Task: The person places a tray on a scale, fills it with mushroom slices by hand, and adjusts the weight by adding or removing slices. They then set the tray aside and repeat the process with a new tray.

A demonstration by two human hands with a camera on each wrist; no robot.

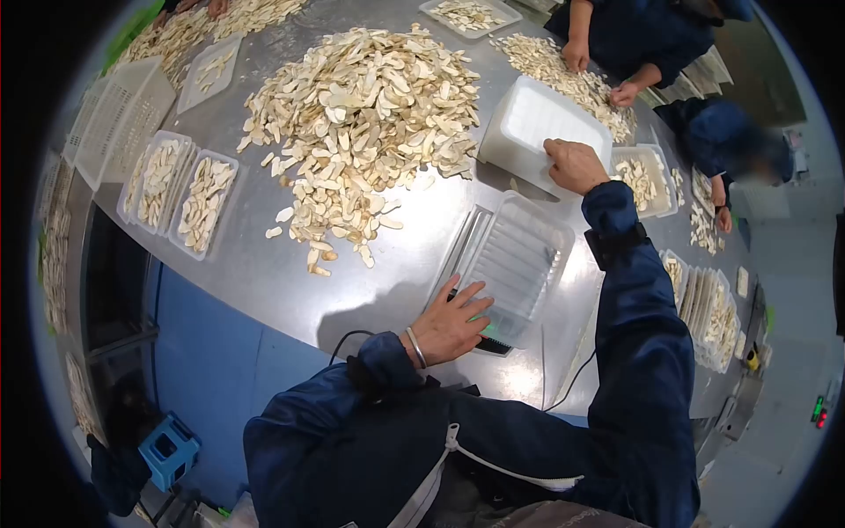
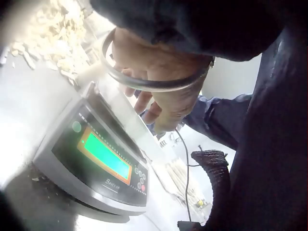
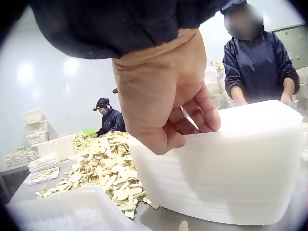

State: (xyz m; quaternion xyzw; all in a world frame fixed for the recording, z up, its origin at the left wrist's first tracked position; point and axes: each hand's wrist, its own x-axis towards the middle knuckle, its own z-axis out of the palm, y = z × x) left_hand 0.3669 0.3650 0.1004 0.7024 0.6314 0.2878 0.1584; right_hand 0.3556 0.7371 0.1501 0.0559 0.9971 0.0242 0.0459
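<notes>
A metal counter (image 1: 290, 304) carries everything within reach, its broadest load being the mound of pale slices (image 1: 370, 97) (mushroom, by the look of them) beyond the left hand (image 1: 449, 330). Under the right hand (image 1: 576, 165) is the stack of nested white plastic tubs (image 3: 231, 168), packed one inside another, probably to save room; that hand pinches the near rim, thumb outside and fingertips over the edge, a hold that seems suited to thin walls. Just ahead of the left hand sits the digital scale (image 2: 72, 151), its lit green display (image 2: 106, 156) facing the wearer's side, presumably for easy reading. The clear plastic tray (image 1: 519, 255) rests on the scale, between the two hands, its base apparently on the weighing surface. The left hand is open, fingers spread at the tray's near end; whether they bear on it, I cannot tell.
</notes>
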